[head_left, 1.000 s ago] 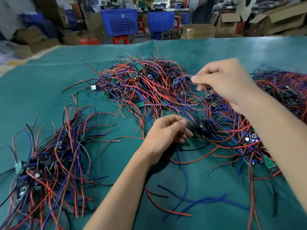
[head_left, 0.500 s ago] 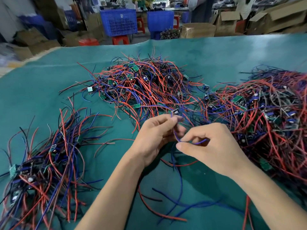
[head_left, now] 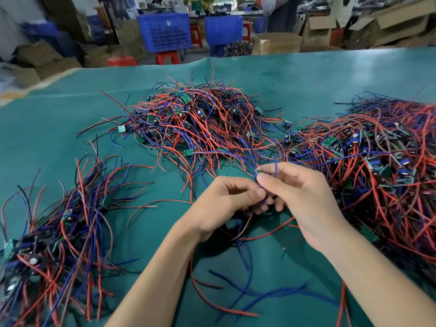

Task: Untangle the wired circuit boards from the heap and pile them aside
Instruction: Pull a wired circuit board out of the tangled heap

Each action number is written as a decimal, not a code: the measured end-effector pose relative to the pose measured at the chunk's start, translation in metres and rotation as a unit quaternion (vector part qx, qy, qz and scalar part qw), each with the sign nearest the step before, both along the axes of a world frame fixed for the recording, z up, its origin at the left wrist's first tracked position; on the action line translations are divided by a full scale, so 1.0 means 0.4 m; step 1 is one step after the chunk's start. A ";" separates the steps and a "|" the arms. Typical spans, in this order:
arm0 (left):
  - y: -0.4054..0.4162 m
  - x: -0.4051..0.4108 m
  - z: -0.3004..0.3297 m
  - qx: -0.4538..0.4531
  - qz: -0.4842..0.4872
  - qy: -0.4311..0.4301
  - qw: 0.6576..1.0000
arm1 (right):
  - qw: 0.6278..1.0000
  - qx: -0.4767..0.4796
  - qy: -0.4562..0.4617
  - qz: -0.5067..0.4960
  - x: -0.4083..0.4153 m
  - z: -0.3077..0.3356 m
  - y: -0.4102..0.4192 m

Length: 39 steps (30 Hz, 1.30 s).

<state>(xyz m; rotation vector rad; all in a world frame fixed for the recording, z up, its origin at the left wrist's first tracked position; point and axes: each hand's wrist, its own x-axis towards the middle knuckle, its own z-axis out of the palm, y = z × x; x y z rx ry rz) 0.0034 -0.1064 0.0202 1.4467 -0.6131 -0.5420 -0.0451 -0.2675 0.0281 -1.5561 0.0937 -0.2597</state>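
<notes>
Pinching a blue wire (head_left: 275,166) between thumb and forefinger was my right hand (head_left: 304,197), while my left hand (head_left: 226,204) had its grip curled around the bunch of wires just below it, fingertips of both hands pretty much touching. There was a tiny board (head_left: 257,171) poking up right at my right fingertips, though honestly it was too small to make out much. Loose red and blue wire ends trailed off underneath my wrists onto the green surface (head_left: 70,128).

The main heap (head_left: 200,123) sat straight ahead of my hands in the middle, a mess of red, blue and black leads with little green boards mixed in. A second, bigger tangle (head_left: 377,161) sprawled off to my right, nearly up against my right hand. The sorted pile (head_left: 59,244) lay down at my left, well apart from the heap, wires fanned out roughly one way.

Past the far edge stood blue crates (head_left: 165,31) and cardboard boxes (head_left: 278,43), all a bit blurry.
</notes>
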 end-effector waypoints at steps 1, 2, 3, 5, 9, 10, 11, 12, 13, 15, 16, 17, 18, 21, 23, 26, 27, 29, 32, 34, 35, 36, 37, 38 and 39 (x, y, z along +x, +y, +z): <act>0.001 0.000 0.001 0.004 0.004 -0.003 1.000 | 1.000 0.021 0.010 0.009 0.000 0.004 -0.002; 0.000 0.000 0.001 0.008 0.008 -0.009 1.000 | 0.998 0.047 0.022 0.023 0.000 0.008 -0.006; -0.001 0.000 0.000 0.010 0.009 -0.013 1.000 | 0.996 0.075 0.037 0.036 0.000 0.012 -0.010; -0.003 0.000 -0.001 0.010 0.010 -0.008 1.000 | 0.990 0.118 0.059 0.049 -0.001 0.018 -0.019; -0.005 0.004 -0.009 0.005 0.027 -0.013 1.000 | 0.997 0.058 0.052 -0.006 0.004 0.013 -0.023; -0.007 0.005 -0.011 0.007 0.037 -0.019 0.999 | 0.998 0.006 0.041 -0.046 0.007 0.007 -0.021; -0.008 0.005 -0.014 0.007 0.051 -0.021 0.998 | 0.994 -0.057 0.027 -0.094 0.008 0.003 -0.020; -0.010 0.004 -0.016 0.002 0.068 -0.020 0.998 | 0.983 -0.116 0.014 -0.143 0.008 -0.001 -0.021; -0.011 0.005 -0.018 -0.009 0.090 -0.013 0.996 | 0.968 -0.165 0.003 -0.188 0.009 -0.006 -0.026; -0.012 0.011 -0.022 -0.034 0.135 0.008 0.990 | 0.922 -0.286 -0.018 -0.261 0.007 -0.009 -0.046; -0.012 0.013 -0.022 -0.040 0.148 0.016 0.988 | 0.897 -0.342 -0.037 -0.277 0.006 -0.006 -0.054; -0.012 0.013 -0.022 -0.039 0.151 0.016 0.988 | 0.885 -0.367 -0.066 -0.279 0.004 -0.001 -0.056; -0.014 0.010 -0.022 -0.028 0.144 0.004 0.989 | 0.889 -0.359 -0.092 -0.269 0.001 0.005 -0.050; -0.017 0.001 -0.018 0.028 0.096 -0.052 0.994 | 0.950 -0.255 -0.084 -0.158 -0.005 0.012 -0.013; -0.016 0.003 -0.019 0.046 0.081 -0.077 0.993 | 0.976 -0.189 -0.050 -0.095 0.000 0.004 -0.001; -0.014 0.007 -0.018 0.063 0.078 -0.097 0.990 | 0.991 -0.098 -0.043 -0.082 0.006 0.001 -0.009; -0.014 0.005 -0.018 0.062 0.074 -0.094 0.991 | 0.993 -0.079 -0.043 -0.073 0.004 0.006 -0.014; -0.013 0.004 -0.015 0.057 0.065 -0.076 0.993 | 0.996 -0.066 -0.043 -0.050 0.003 0.011 -0.019; -0.010 0.006 -0.013 0.049 0.064 -0.069 0.994 | 0.995 -0.079 -0.049 -0.041 0.006 0.002 -0.019; -0.011 0.006 -0.012 0.039 0.075 -0.055 0.995 | 0.993 -0.097 -0.053 -0.038 0.009 -0.002 -0.013; -0.012 0.004 -0.011 0.032 0.084 -0.045 0.995 | 0.993 -0.095 -0.054 -0.038 0.009 -0.003 -0.011; -0.014 0.004 -0.012 0.026 0.094 -0.033 0.995 | 0.995 -0.078 -0.054 -0.039 0.009 -0.004 -0.010; -0.015 0.004 -0.013 0.023 0.103 -0.024 0.994 | 0.997 -0.050 -0.051 -0.041 0.010 -0.006 -0.011; -0.016 0.005 -0.014 0.021 0.107 -0.021 0.994 | 0.998 -0.020 -0.044 -0.042 0.012 -0.009 -0.012; -0.016 0.005 -0.015 0.021 0.105 -0.021 0.994 | 0.998 0.008 -0.036 -0.042 0.013 -0.011 -0.012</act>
